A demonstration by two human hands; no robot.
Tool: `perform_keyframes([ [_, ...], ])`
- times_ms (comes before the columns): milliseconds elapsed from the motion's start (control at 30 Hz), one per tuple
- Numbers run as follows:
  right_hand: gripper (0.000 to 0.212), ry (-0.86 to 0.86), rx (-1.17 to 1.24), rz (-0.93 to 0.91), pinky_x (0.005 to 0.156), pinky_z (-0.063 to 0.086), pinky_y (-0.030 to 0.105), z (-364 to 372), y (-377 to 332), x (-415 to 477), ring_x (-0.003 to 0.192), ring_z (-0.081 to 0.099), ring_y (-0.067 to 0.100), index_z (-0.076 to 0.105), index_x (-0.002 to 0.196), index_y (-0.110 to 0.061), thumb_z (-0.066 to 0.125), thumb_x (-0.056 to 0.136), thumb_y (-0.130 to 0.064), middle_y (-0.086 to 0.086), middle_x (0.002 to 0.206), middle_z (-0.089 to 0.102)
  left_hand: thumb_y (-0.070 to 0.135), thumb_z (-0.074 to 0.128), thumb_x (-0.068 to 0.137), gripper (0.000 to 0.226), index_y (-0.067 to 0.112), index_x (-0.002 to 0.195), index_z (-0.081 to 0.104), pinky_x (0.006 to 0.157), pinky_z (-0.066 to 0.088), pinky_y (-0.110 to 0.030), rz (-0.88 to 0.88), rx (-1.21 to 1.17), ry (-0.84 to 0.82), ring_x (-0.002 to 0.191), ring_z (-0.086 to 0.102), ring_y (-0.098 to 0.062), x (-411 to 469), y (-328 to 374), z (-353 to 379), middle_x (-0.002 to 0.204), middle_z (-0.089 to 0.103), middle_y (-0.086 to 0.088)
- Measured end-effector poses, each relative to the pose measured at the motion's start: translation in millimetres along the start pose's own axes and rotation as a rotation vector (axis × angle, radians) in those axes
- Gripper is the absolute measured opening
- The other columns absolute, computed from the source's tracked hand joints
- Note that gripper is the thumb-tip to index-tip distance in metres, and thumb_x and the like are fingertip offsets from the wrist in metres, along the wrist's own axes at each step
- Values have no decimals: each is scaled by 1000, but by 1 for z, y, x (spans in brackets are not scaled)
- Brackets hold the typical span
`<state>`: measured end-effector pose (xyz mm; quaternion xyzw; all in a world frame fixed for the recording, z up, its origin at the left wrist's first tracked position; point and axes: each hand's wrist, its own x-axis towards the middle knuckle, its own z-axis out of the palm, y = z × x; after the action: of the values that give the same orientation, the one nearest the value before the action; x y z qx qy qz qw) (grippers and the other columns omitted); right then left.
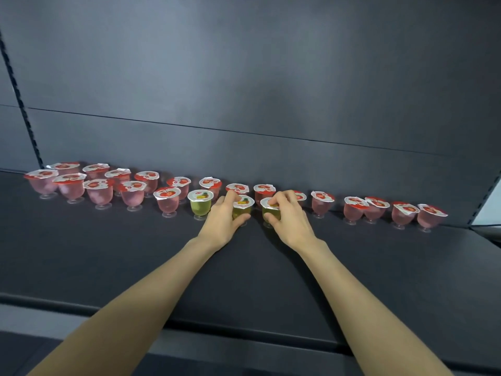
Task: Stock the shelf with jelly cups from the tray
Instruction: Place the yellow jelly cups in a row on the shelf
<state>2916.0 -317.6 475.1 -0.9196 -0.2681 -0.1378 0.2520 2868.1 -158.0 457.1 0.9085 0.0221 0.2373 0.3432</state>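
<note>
- Left hand [225,217] curls round a yellow jelly cup [243,203], and right hand [287,215] wraps its twin [266,210]. Both sit mid-shelf, just before the back row.
- Pink cups [322,203] line the back edge of the shelf [108,253].
- Danger: with narrow feet and tight neighbours, a knuckle nudge on release could topple the cups behind.
- Fingers hide both bases, so I can't tell if they're down. The tray is out of view.

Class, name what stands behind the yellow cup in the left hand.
A red-lidded pink cup; only its lid shows. The yellow cup and the left hand cover its body.
</note>
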Motion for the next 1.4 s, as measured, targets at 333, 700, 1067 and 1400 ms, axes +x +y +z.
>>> perform_keyframes([
  [333, 41, -151, -79, 46, 94, 48, 42, -23, -13, 0, 116, 51, 28, 51, 127, -17, 64, 88, -21, 5, 132, 48, 21, 61, 89, 55, 12, 137, 37, 91, 46, -39, 25, 323, -186, 111, 53, -33, -5, 12, -32, 123, 52, -18],
  [700, 34, 0, -101, 53, 98, 42, 39, -42, -94, -71, 121, 45, 29, 57, 123, -11, 62, 89, -18, 10, 130, 48, 25, 57, 88, 34, 12, 120, 54, 84, 43, -38, 227, 419, -147, 108, 54, -33, -73, 24, -118, 117, 58, -12],
  [1067, 36, 98, -60, 95, 95, 42, 37, 6, -202, -212, 125, 38, 23, 51, 129, -12, 55, 93, -19, 5, 137, 41, 33, 54, 92, 49, 13, 136, 43, 92, 37, -41, 335, 399, -88, 114, 47, -31, -226, -35, -187, 128, 52, -12],
  [1400, 39, -77, -58, 173, 87, 44, 33, 106, -214, -318, 122, 39, 22, 47, 132, -13, 54, 94, -21, 3, 138, 39, 27, 60, 89, 47, 8, 131, 50, 91, 40, -44, 269, 347, -177, 105, 54, -33, -343, -120, -157, 122, 57, -13],
])
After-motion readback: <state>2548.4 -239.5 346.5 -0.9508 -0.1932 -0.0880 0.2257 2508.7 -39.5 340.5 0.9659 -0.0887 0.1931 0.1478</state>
